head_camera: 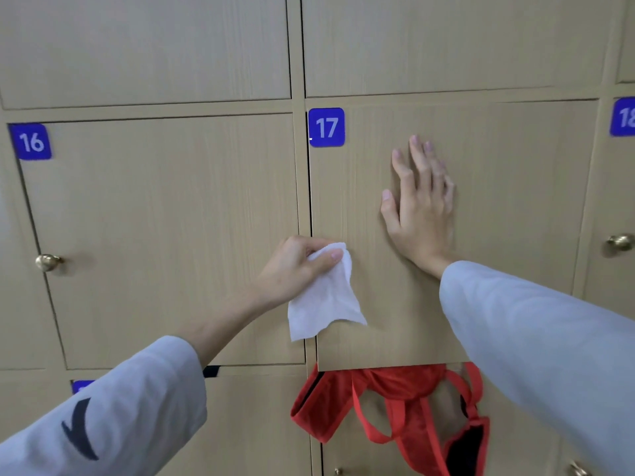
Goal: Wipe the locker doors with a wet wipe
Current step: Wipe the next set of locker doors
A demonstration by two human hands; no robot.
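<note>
Light wooden locker doors fill the view. Door 17 (515,201) carries a blue number plate (326,127) at its top left corner. My right hand (421,207) lies flat on this door, fingers spread and pointing up. My left hand (297,266) pinches a white wet wipe (323,297) at the door's left edge, near the gap to door 16 (165,218). The wipe hangs down loosely from my fingers against the wood.
A red fabric bag (395,407) with straps hangs out from under door 17's bottom edge. Door 16 has a brass knob (47,262); another knob (620,242) sits at the right by locker 18 (623,116). More doors lie above and below.
</note>
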